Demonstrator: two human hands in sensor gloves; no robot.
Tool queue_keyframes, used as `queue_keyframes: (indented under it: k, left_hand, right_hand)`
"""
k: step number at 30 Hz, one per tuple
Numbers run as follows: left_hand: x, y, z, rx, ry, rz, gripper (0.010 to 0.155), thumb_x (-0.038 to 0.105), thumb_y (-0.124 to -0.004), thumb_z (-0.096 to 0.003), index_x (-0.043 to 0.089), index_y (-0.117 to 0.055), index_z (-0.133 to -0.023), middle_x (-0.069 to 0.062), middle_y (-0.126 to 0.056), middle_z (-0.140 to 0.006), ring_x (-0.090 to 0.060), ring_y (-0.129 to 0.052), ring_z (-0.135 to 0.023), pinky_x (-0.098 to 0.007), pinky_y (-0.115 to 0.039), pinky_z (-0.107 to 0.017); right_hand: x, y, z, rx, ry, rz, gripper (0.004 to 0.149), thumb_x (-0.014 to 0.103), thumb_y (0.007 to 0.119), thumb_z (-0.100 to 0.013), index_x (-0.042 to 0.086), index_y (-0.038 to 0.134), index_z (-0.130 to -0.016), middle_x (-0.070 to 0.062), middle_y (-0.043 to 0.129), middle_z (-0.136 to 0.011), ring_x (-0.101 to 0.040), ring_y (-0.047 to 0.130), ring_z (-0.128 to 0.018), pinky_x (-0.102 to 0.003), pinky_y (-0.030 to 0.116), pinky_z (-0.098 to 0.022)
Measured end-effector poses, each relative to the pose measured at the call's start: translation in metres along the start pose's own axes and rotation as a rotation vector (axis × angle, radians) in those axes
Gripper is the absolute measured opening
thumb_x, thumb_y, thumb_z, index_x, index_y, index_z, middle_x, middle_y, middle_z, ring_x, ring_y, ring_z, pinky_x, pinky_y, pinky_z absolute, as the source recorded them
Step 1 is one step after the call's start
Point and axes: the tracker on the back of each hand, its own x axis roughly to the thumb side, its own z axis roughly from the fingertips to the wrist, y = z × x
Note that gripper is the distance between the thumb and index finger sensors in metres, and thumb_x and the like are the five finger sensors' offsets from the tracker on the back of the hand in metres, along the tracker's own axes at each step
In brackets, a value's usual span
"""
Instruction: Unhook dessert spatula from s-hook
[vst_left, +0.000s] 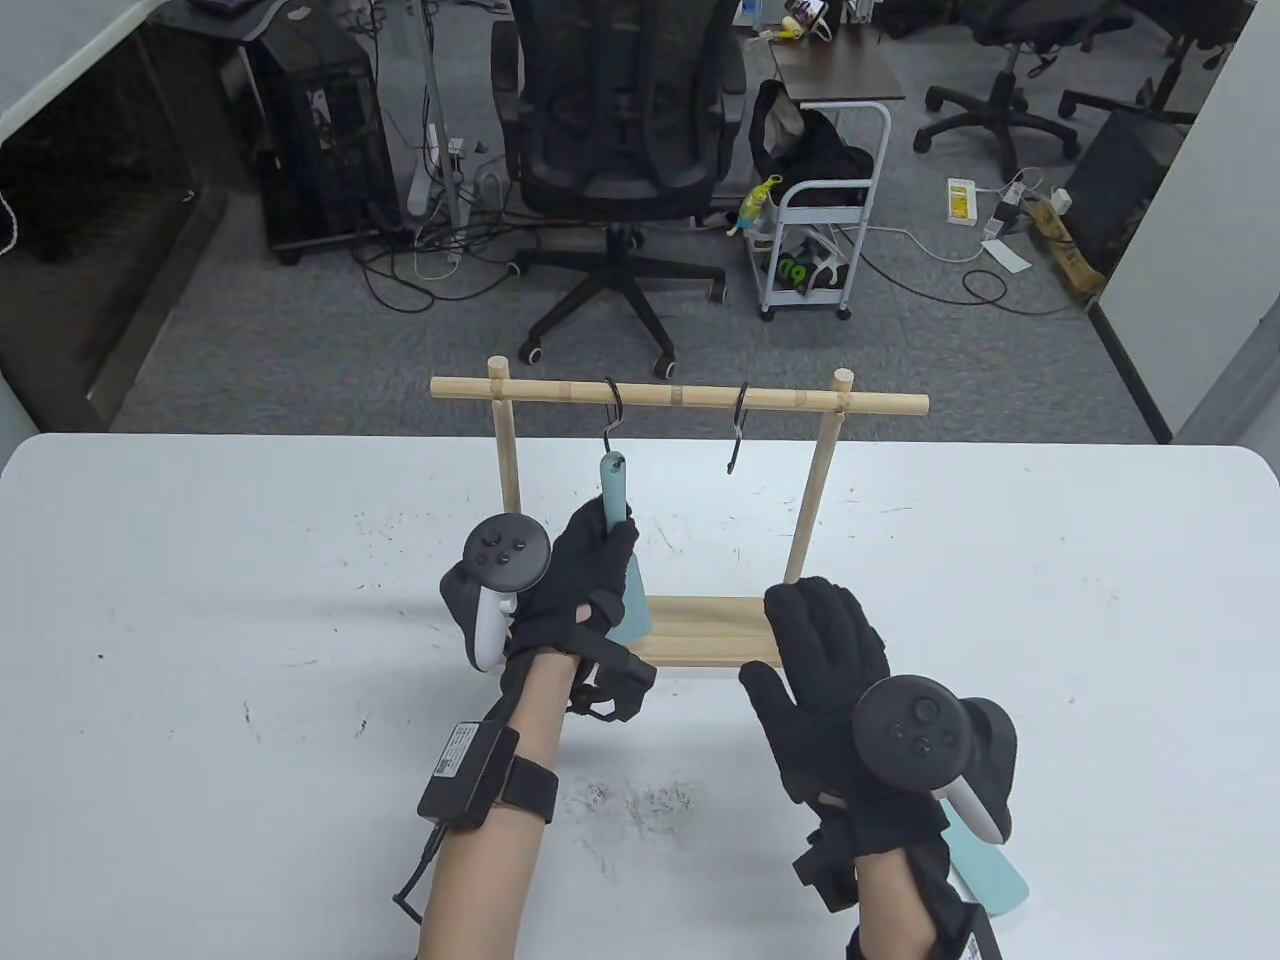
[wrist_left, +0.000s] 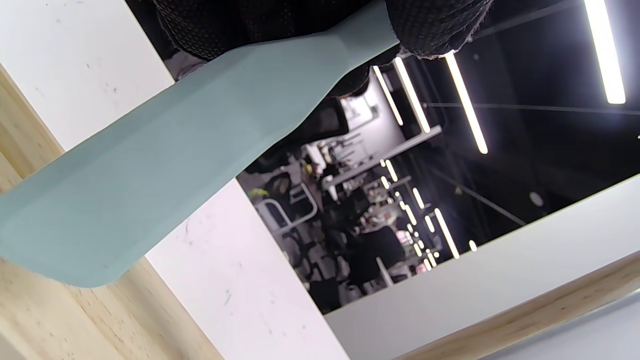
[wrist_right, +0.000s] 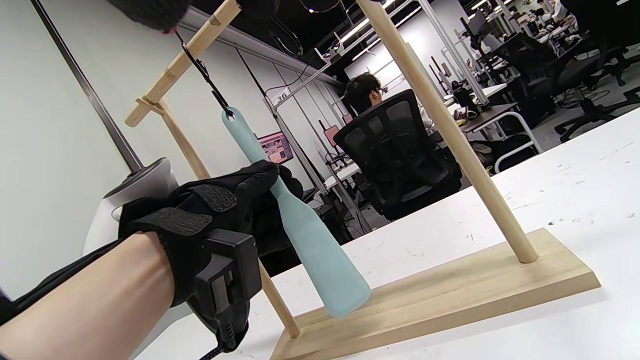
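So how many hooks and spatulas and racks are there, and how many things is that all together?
S-hooks: 2, one carrying the hanging spatula, one bare.
Teal spatulas: 2, one on the hook gripped by the left hand, one lying on the table partly under the right hand.
Wooden racks: 1.
Total: 5 things.

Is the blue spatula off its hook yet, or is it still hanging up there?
Not off yet. Done: the left hand grips the dessert spatula around its handle. In hand: its top hole still sits on the s-hook under the wooden bar. The right hand lies flat on the table by the rack's base. Left: lift the spatula free.
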Motion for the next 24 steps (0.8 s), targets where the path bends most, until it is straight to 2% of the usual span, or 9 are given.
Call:
queue_keyframes:
  k: [9,24]
  left_hand:
    - [0.004,-0.001,0.007,-0.056,0.015,0.029,0.057,0.049,-0.073,-0.0535,0.029,-0.067,-0.107,0.001,-0.085,-0.104,-0.023,-0.09,-0.096,-0.053,-0.07,-0.074]
    - [0.019,0.01,0.025,-0.121,0.01,0.014,0.057,0.051,-0.073,-0.0536,0.024,-0.074,-0.104,0.002,-0.097,-0.091,-0.017,-0.104,-0.079,-0.043,-0.082,-0.066]
  right_hand:
    - [0.0,0.0,-0.001,0.007,-0.001,-0.005,0.07,0.055,0.071,-0.048,0.025,0.056,-0.11,-0.013,0.048,-0.117,-0.047,0.048,-0.105,-0.064,0.044,-0.073]
    - [0.001,0.002,-0.001,0.024,-0.008,-0.005,0.069,0.055,0.071,-0.048,0.026,0.057,-0.11,-0.013,0.048,-0.117,-0.047,0.048,-0.105,-0.064,0.045,-0.073]
